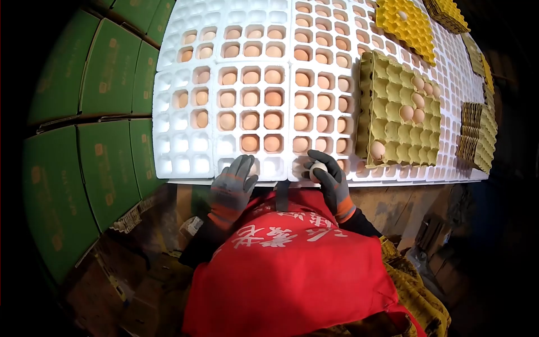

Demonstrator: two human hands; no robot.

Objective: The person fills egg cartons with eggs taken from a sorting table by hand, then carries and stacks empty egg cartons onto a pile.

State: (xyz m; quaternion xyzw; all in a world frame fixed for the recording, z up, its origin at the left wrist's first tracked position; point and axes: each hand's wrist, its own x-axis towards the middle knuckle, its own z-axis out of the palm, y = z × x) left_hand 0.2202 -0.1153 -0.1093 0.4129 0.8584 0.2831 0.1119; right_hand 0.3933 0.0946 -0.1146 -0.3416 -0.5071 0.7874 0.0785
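- My right hand (331,178): fingers curled narrow around one egg (318,169), smooth and pale, above the near edge of the foam trays.
- My left hand (233,186): fingers extended and the thumb set apart, over the near edge; I read no held item. One egg (254,168) sits beside these fingers, partly hidden; I cannot tell whether they touch it.
- Both hands: two grey gloves, orange at the cuffs.
- Middle near foam tray (261,130): white, rigid, with squarish wells; I count eleven eggs in its four farther rows.
- Left near foam tray (168,135): same white material; four rounded, light brown eggs.
- Pulp tray (393,121): olive, moulded in peaks and cups, lying on the foam at my right; seven eggs, six toward its far right portion and one at its near left corner.
- Yellow tray (415,33): one, beyond the pulp tray, moulded alike, bearing one egg (402,16).
- Tray stack (476,137): ridged edges, at the far right; layer count unreadable.
- Green cartons (109,67): at least eight, flat-sided, left of the foam.
- Apron (286,269): one, red fabric with white characters, nearest my body.
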